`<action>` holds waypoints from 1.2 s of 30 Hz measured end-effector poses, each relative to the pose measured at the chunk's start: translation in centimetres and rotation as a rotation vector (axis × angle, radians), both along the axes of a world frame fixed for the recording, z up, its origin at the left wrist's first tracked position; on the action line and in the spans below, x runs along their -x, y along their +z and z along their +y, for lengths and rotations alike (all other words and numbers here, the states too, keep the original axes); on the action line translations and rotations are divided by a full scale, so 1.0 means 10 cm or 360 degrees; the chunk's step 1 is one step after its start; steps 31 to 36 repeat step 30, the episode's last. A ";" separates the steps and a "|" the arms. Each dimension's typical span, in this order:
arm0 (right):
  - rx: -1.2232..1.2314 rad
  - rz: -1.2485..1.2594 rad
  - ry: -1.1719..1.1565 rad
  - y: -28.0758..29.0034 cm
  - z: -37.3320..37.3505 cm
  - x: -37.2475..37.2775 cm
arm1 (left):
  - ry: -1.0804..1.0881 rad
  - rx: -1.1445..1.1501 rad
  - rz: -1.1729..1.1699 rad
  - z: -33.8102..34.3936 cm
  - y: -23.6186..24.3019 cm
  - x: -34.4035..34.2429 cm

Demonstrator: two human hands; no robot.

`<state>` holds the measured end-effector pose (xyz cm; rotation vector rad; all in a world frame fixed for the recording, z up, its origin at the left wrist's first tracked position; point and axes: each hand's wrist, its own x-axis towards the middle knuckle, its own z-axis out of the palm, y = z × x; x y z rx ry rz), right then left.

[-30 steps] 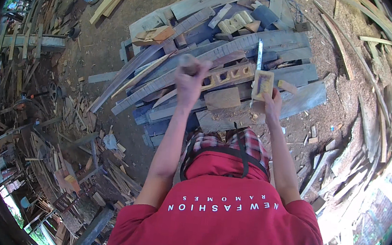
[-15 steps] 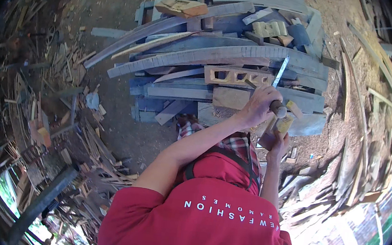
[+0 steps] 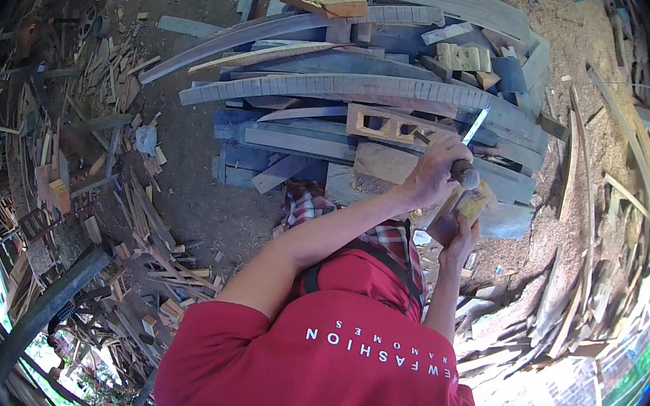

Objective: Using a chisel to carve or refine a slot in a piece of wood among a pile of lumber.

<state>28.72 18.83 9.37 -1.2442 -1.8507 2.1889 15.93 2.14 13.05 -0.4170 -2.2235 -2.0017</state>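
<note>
My left hand (image 3: 432, 175) is wrapped round a tool with a dark, round-ended handle (image 3: 466, 175). A dark rod-like end (image 3: 422, 136) pokes out on the hand's other side; the tool's exact kind is unclear. Just beyond this hand is a shiny metal strip (image 3: 476, 126), and whether it joins the tool cannot be told. Below the handle, my right hand (image 3: 460, 239) grips a short wooden block (image 3: 450, 222) with a yellowish face, tilted upward. The handle's end overlaps the block's top in the picture. Farther off lies a wooden piece with square holes (image 3: 396, 126).
Weathered planks (image 3: 300, 142) form a low platform ahead, with a long notched curved beam (image 3: 337, 85) across it. A rough wood chunk (image 3: 321, 0) lies at its far side. Scrap wood (image 3: 155, 241) covers the left ground; long boards (image 3: 639, 157) lie at right.
The view has shifted slightly, moving the platform rightward in it. A yellowish piece that stuck out beside the block's top no longer shows apart from it. Both hands keep their grips.
</note>
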 end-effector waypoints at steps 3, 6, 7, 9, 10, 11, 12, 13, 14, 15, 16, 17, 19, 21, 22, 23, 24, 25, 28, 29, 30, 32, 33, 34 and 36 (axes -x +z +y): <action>-0.0003 0.0073 0.0037 0.02 -0.01 0.04 | 0.0063 -0.0013 0.0047 0.02 0.00 0.01; -0.0410 0.0135 0.0098 0.29 -0.10 0.14 | 0.0155 0.0010 0.0020 0.05 0.01 0.00; -0.0641 0.0150 0.0197 0.60 -0.21 0.25 | 0.0221 -0.0034 0.0021 0.06 -0.01 0.00; -0.0967 0.0300 0.0251 1.07 -0.37 0.37 | 0.0298 -0.0081 0.0024 0.06 -0.06 0.00; -0.1062 0.0429 0.0208 1.25 -0.42 0.40 | 0.0284 -0.0106 -0.0024 0.06 -0.10 0.01; -0.1373 0.0678 0.0205 1.37 -0.44 0.44 | 0.0274 -0.0132 -0.0073 0.06 -0.13 0.02; -0.1322 0.0807 0.0047 1.50 -0.54 0.43 | 0.0275 -0.0140 -0.0076 0.07 -0.12 0.02; -0.1301 0.0911 0.0080 1.55 -0.59 0.44 | 0.0279 -0.0117 -0.0020 0.08 -0.12 0.03; -0.1277 0.1016 0.0115 1.57 -0.62 0.46 | 0.0286 -0.0094 0.0036 0.08 -0.10 0.03; -0.1401 0.0869 0.0467 1.53 -0.56 0.47 | 0.0284 -0.0103 0.0039 0.11 -0.11 0.02; -0.1506 0.0716 0.0825 1.45 -0.47 0.51 | 0.0325 -0.0094 0.0025 0.12 -0.13 0.01; -0.1652 0.0560 0.0968 1.37 -0.43 0.58 | 0.0365 -0.0085 0.0011 0.12 -0.16 -0.01; -0.1589 0.0654 0.0822 1.42 -0.45 0.61 | 0.0361 -0.0096 -0.0047 0.10 -0.16 -0.01; -0.1510 0.0699 0.0494 1.57 -0.47 0.60 | 0.0353 -0.0104 -0.0120 0.08 -0.16 -0.01; -0.1698 0.0735 0.0401 1.70 -0.50 0.61 | 0.0385 -0.0091 -0.0080 0.06 -0.16 0.01; -0.1657 0.0852 0.0329 1.75 -0.54 0.60 | 0.0416 -0.0076 -0.0041 0.04 -0.15 0.02; -0.1622 0.0968 0.0250 1.80 -0.58 0.60 | 0.0419 -0.0082 -0.0045 0.04 -0.15 0.02; -0.1554 0.0990 0.0268 1.86 -0.61 0.59 | 0.0437 -0.0113 -0.0035 0.04 -0.14 0.02; -0.1561 0.0913 0.0347 1.73 -0.56 0.53 | 0.0446 -0.0167 0.0007 0.05 -0.07 0.04; -0.1686 0.0763 0.0474 1.69 -0.53 0.48 | 0.0435 -0.0189 0.0047 0.05 -0.05 0.05; -0.1792 0.0671 0.0579 1.66 -0.52 0.50 | 0.0432 -0.0171 0.0006 0.04 -0.05 0.06; -0.1792 0.0671 0.0579 1.66 -0.52 0.50 | 0.0432 -0.0171 0.0006 0.04 -0.05 0.06; -0.1792 0.0671 0.0579 1.66 -0.52 0.50 | 0.0432 -0.0171 0.0006 0.04 -0.05 0.06; -0.1792 0.0671 0.0579 1.66 -0.52 0.50 | 0.0432 -0.0171 0.0006 0.04 -0.05 0.06; -0.1792 0.0671 0.0579 1.66 -0.52 0.50 | 0.0432 -0.0171 0.0006 0.04 -0.05 0.06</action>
